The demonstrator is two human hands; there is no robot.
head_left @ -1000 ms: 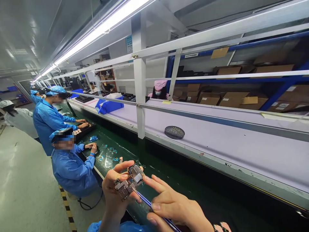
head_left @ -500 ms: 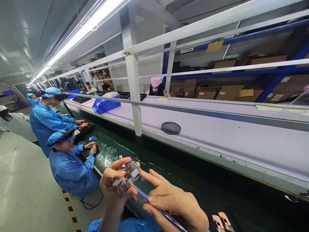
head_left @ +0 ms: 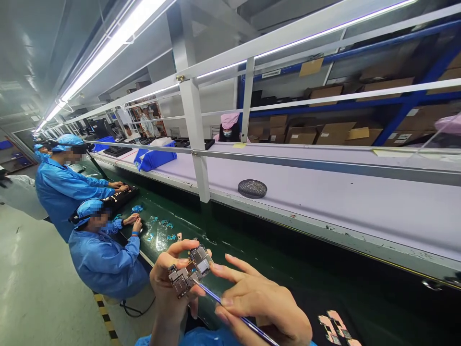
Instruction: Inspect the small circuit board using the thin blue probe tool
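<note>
Left hand (head_left: 169,283) gripping circuit board (head_left: 189,271); right hand (head_left: 261,307) pinching blue pick (head_left: 211,294) near board. Risk: scratched board from pick slip, dropped board from weak grip.

Left hand: our left hand (head_left: 167,288) grips a phone mainboard (head_left: 189,271) with metal shields.
Right hand: our right hand (head_left: 262,307) pinches a slim blue-handled pick (head_left: 219,300), its tip at the mainboard's lower edge.
Bench: a dark green mat (head_left: 230,247) lies below, with small circuit boards (head_left: 165,223) scattered on it.
Co-worker: a person in a blue smock (head_left: 104,264) sits just beyond, both hands near those boards.
Belt: a pale lilac conveyor belt (head_left: 324,206) carries a round mesh tray (head_left: 252,189).
</note>
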